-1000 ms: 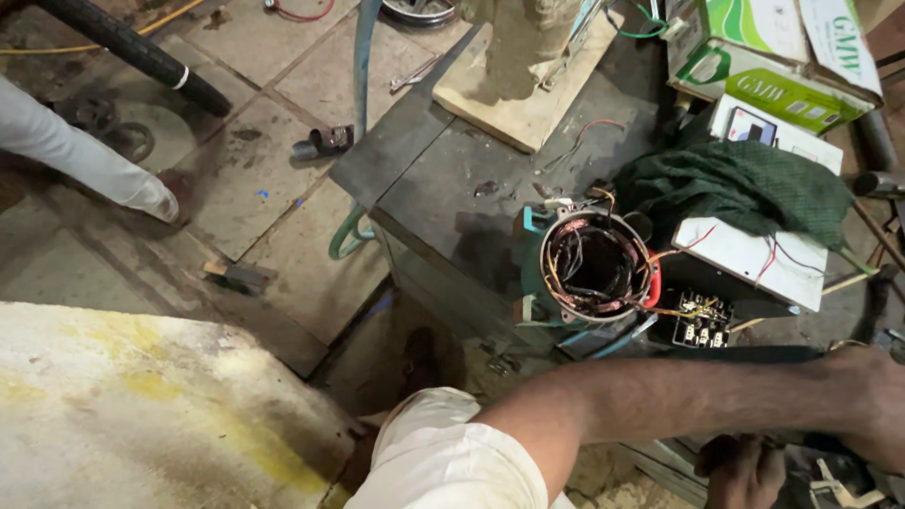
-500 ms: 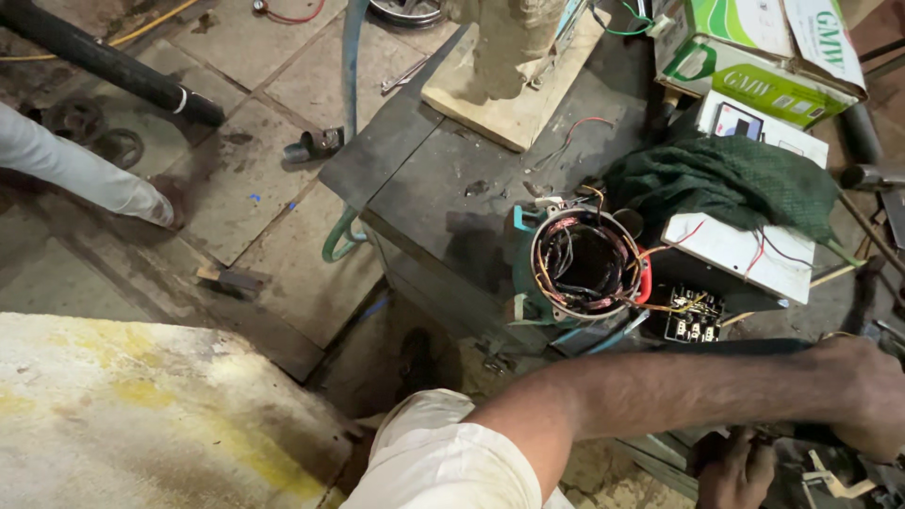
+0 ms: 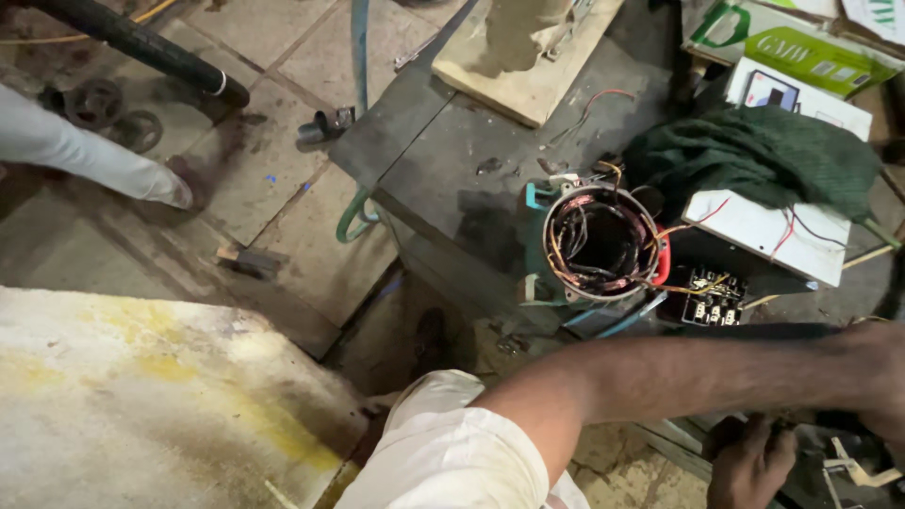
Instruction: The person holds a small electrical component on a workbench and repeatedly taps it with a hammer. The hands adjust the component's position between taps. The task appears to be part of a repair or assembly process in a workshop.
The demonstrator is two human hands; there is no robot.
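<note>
Hazards, left to right. Stator [image 3: 599,247] with copper windings: sits at the bench [image 3: 443,179] edge, loose wires trailing; a snag from the forearm crossing below could tip it off. Right hand [image 3: 749,464]: fingers curled, on what I cannot tell. Left hand [image 3: 886,391]: cropped, fingers unseen.

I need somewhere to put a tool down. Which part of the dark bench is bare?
The bench is bare between the wooden board and the motor winding. It is crowded to the right, around the green cloth, white box and loose wires. The hands are at the lower right edge.
</note>
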